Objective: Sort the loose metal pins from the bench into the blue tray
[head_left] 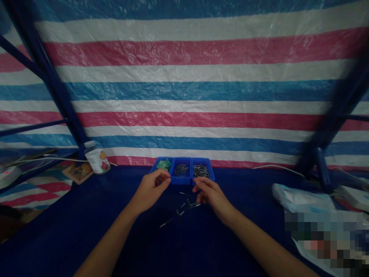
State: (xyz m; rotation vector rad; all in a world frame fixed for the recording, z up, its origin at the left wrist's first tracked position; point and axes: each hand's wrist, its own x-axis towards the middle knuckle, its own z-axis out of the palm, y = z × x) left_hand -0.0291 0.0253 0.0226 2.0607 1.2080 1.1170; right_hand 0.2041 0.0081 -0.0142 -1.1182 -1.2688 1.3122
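My left hand is above the blue table, just in front of the left blue bin. Its thumb and forefinger are pinched together; whatever may be between them is too small to make out. To the right, my right hand hovers with bent fingers apart, holding nothing visible. Thin metal pins with dark shafts lie scattered below and between the hands. More such pieces fill the middle bin and the right bin. A green plastic bag sits in the left bin.
A white labelled bottle stands at the back left, by a brown flat packet. At right lies a crumpled plastic bag. Blue metal posts frame the striped sheet behind the table.
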